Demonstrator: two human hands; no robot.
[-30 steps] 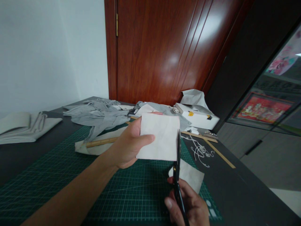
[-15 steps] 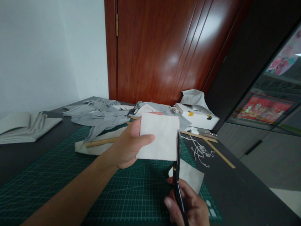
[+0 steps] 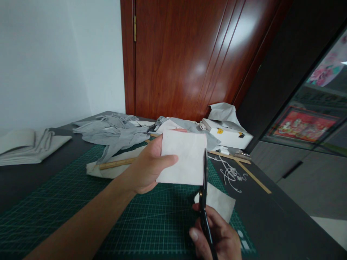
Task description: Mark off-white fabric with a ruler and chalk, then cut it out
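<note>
My left hand (image 3: 151, 162) pinches a white square of fabric (image 3: 187, 159) by its left side, thumb on the front and fingers behind. The square is held up above a green cutting mat (image 3: 135, 220). In my right hand (image 3: 217, 234) is a pair of black scissors (image 3: 204, 202), pointing away from me. Their blades lie along the right edge of the square; whether they are parted is hard to see from this angle. Behind the right hand, a second pale piece of fabric (image 3: 221, 202) rests on the mat.
Folded cream fabric (image 3: 32, 146) lies at the left. Crumpled grey cloth (image 3: 114, 128) and a white box (image 3: 230, 135) stand at the back. A wooden ruler (image 3: 116, 163), wooden strips (image 3: 255, 177) and tangled white cords (image 3: 231, 173) lie about the dark table (image 3: 287, 224).
The scissors have tilted very slightly to the left against the fabric's right edge. Both hands and the square are otherwise in almost the same place.
</note>
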